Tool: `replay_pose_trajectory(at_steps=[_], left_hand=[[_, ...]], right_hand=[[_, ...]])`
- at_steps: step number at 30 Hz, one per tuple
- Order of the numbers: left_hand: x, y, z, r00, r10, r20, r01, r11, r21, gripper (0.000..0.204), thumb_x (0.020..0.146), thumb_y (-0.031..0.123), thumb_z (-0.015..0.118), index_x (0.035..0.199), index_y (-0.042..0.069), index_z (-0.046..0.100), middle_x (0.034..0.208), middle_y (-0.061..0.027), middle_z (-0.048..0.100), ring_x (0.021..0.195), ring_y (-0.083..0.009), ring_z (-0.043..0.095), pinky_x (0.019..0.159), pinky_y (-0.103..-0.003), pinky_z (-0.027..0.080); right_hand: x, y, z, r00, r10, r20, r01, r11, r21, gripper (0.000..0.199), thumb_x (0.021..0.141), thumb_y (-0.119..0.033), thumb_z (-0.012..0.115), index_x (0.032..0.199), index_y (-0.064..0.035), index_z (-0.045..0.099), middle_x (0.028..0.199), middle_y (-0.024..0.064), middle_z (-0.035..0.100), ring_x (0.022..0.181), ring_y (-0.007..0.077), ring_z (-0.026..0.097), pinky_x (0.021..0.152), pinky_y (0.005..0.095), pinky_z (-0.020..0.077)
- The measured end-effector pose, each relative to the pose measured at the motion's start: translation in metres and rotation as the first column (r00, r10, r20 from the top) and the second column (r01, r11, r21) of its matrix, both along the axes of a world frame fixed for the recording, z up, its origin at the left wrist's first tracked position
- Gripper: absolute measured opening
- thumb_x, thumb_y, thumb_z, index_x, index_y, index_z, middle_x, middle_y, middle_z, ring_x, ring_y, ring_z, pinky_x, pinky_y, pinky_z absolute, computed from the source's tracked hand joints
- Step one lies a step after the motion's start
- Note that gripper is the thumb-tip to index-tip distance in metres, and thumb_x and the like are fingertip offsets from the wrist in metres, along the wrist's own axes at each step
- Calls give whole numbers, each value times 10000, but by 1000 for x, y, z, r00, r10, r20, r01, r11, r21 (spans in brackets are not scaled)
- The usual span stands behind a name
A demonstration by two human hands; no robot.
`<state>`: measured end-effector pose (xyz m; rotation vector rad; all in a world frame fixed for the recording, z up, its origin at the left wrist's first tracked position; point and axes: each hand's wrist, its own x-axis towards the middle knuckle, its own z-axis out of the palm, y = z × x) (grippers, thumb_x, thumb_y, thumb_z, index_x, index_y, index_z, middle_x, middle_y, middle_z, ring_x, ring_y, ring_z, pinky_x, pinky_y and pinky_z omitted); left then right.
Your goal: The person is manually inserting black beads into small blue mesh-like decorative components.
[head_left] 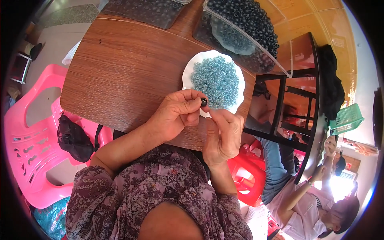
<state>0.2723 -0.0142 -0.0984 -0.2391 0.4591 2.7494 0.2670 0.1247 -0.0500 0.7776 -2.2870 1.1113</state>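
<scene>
My left hand [176,114] pinches a small dark bead [204,101] between thumb and forefinger, just over the near rim of a white scalloped dish [186,76] heaped with light blue beads [215,80]. My right hand [222,134] is close beside it, fingers curled and pinched together toward the dark bead. Whether the right fingers hold a thread or a bead is too small to tell. Both hands hover above the brown wooden table [124,68].
A clear plastic tray [256,44] full of dark blue beads stands at the back right; another clear tray [144,12] lies at the back. A pink plastic chair [32,132] with a black bag [74,138] is at left. A seated person [304,200] and a red stool [246,176] are at right.
</scene>
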Motion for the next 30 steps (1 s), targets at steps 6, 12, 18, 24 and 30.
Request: replay_pose_trajectory(at_steps=[6, 12, 18, 24, 30], left_hand=[[-4, 6, 8, 995, 90, -40, -87, 994, 64, 185, 923, 133, 518, 1053, 2, 537, 1004, -122, 606, 905, -196, 581, 845, -323, 460], [-1, 14, 20, 991, 132, -29, -127, 985, 116, 179, 934, 141, 499, 1036, -2, 531, 1042, -137, 601, 1004, -241, 574, 927, -361, 443], [2, 18, 18, 984, 160, -74, -156, 986, 61, 188, 925, 145, 516, 1042, -2, 531, 1053, -131, 595, 1038, -226, 555, 936, -358, 433], [0, 12, 16, 967, 198, -160, -196, 980, 30, 193, 910, 136, 543, 1057, 11, 541, 1035, -111, 596, 1028, -205, 547, 928, -328, 419], [4, 7, 9, 963, 162, -214, -203, 962, -185, 232, 898, 187, 570, 1067, 30, 550, 1029, -76, 593, 968, -161, 542, 868, -300, 410]], right_hand=[[9, -4, -6, 997, 0, -78, 9, 994, 108, 305, 662, 66, 683, 953, -22, 666, 831, 84, 589, 716, 228, 518, 605, 312, 415], [7, -14, -17, 997, -64, -38, 70, 983, 168, 237, 708, 29, 692, 941, 0, 656, 823, 100, 597, 719, 249, 537, 615, 332, 430], [6, -18, -17, 994, -78, 70, 69, 990, 123, 201, 720, 55, 672, 917, 23, 647, 812, 123, 583, 706, 257, 545, 629, 322, 445], [10, -9, -9, 942, 37, 335, 21, 986, -167, 167, 769, 92, 622, 927, 41, 639, 861, 87, 608, 769, 161, 572, 694, 247, 447], [4, 3, -5, 712, 401, 576, 159, 708, -689, 212, 790, 97, 597, 998, 58, 605, 963, 116, 631, 842, 159, 596, 780, 252, 475]])
